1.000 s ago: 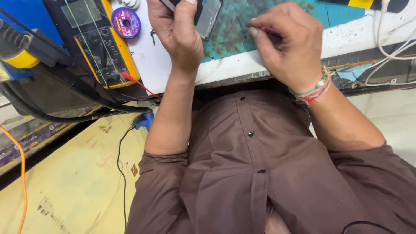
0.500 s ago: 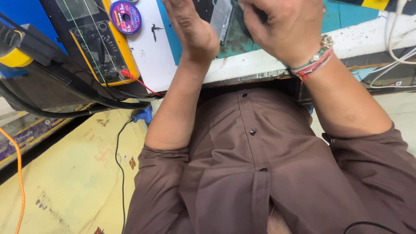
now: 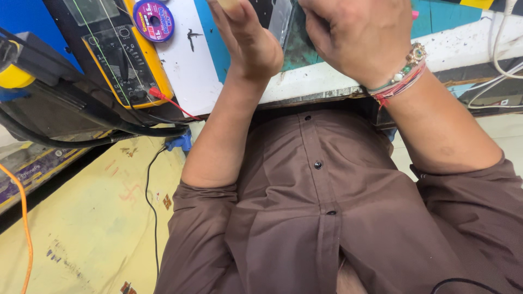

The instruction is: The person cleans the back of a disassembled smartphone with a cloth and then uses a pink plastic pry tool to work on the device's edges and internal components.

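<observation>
Electronics repair workshop. The counter [image 3: 305, 90] is worn and paint-stained, and carries a yellow-cased multimeter [image 3: 122, 54] with a red test lead [image 3: 169, 100] at 10 o'clock and a spool of solder wire [image 3: 154, 20] at 11 o'clock. Black cables [image 3: 81, 136] and an orange cord [image 3: 24, 218] run along the floor at 8 o'clock.

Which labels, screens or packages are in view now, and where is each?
Yellow-cased multimeter: bench, upper left; dark face, greyish screen at top edge, round dial.
Small round spool: beside the meter's upper right; purple label, dark centre hole.
Flat grey rectangular piece: upright between left hand and right hand; whether labelled, cannot tell.
</observation>
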